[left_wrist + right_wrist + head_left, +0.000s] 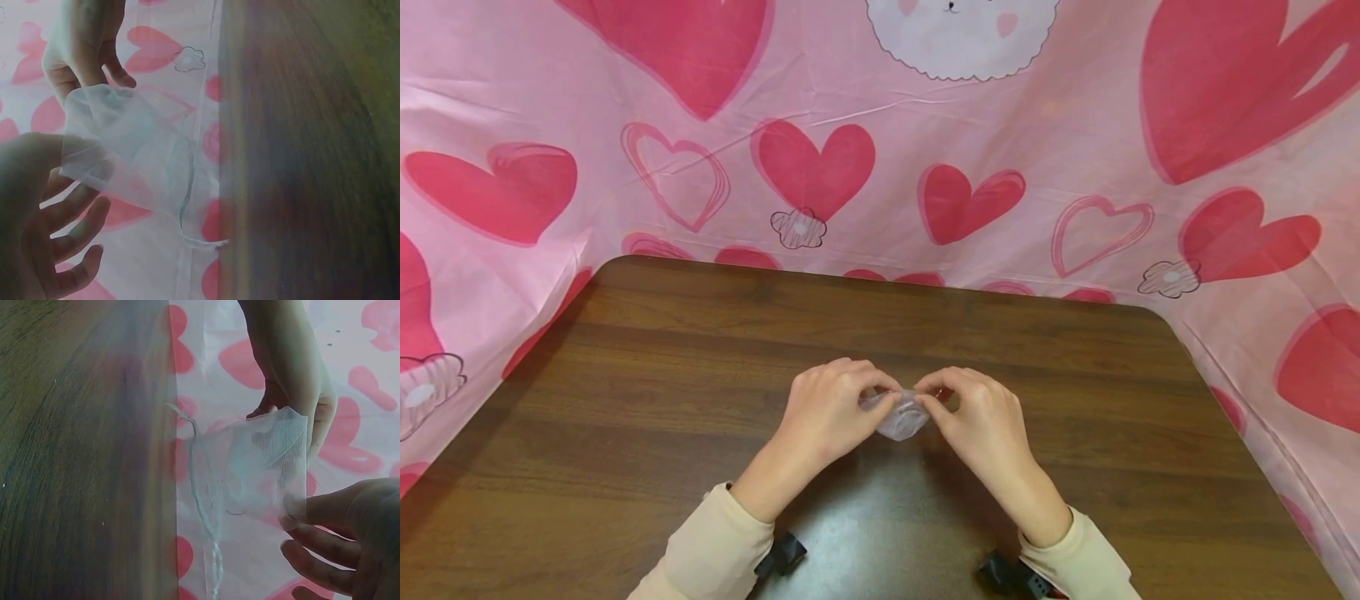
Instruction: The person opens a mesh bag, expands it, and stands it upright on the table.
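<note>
A small see-through white mesh drawstring bag (901,419) hangs between both hands over the middle of the table. My left hand (833,407) pinches its left side between thumb and fingers. On the opposite side my right hand (983,417) pinches it the same way. In the right wrist view the fine ribbed mesh of the bag (265,453) shows, with the right hand (350,531) gripping one corner. A thin pale string (186,194) trails from one edge of the bag in the left wrist view. Whether anything lies inside cannot be told.
The dark brown wooden table (700,333) spreads beneath the hands. Pink cloth (895,83) with red hearts hangs behind and along both sides. Small black devices sit at both wrists, the left device (784,555) and the right device (1011,575).
</note>
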{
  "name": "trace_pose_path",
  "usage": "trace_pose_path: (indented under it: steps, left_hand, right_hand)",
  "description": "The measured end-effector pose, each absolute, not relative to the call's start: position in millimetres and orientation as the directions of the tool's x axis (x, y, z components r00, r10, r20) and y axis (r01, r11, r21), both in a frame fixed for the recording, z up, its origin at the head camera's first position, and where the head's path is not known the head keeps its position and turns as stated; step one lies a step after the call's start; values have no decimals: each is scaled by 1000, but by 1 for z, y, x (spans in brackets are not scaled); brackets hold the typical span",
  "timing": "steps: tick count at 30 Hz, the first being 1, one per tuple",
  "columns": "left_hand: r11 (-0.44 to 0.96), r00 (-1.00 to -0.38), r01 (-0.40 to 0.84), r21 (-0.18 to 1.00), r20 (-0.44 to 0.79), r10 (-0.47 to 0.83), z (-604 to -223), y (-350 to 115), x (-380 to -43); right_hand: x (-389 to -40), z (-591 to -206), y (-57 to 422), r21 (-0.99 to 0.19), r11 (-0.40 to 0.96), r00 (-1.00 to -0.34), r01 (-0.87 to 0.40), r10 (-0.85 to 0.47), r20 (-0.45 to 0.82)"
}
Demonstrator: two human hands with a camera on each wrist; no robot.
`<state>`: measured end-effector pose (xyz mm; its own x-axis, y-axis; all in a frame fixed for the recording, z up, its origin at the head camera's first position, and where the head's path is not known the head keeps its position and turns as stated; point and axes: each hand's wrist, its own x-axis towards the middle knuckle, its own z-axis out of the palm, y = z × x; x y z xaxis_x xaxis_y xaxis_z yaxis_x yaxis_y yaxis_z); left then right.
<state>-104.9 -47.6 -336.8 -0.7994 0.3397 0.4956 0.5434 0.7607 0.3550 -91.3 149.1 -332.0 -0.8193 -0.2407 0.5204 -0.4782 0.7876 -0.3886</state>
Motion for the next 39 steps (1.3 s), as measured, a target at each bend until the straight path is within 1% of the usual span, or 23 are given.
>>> trace_pose_path:
  steps: [4, 8, 14, 17, 20, 25, 31, 34, 39]
  left_hand:
    - [783, -803, 511, 355, 523, 287, -336, -48, -106]
    - [792, -812, 473, 385, 539, 224, -336, -48, -105]
    - [786, -810, 451, 423, 565, 161, -334, -47, -106]
    - [779, -804, 453, 434, 576, 147, -334, -48, -106]
    - [767, -809, 462, 445, 566, 159, -334, -47, -105]
    - [762, -831, 478, 436, 506, 232, -336, -46, -105]
    - [750, -816, 521, 408, 494, 299, -337, -44, -104]
    - [743, -816, 528, 411, 486, 311, -337, -44, -103]
    - [758, -842, 491, 429, 459, 285, -336, -44, -103]
  right_hand:
    - [-91, -332, 148, -403, 774, -817, -488, -242, 523]
    - [-90, -331, 148, -435, 760, -830, -483, -239, 504]
    - [-88, -329, 148, -448, 777, -862, -443, -232, 451]
    - [-88, -329, 148, -436, 793, -868, -426, -221, 445]
    - [-89, -329, 148, -421, 804, -858, -421, -201, 474]
    - [-90, -331, 148, -408, 803, -828, -435, -178, 531]
    - [-90, -331, 149, -406, 792, -815, -457, -190, 547]
    - [-90, -332, 149, -403, 786, -810, -469, -200, 552]
    - [-90, -331, 148, -394, 777, -800, -490, -222, 557]
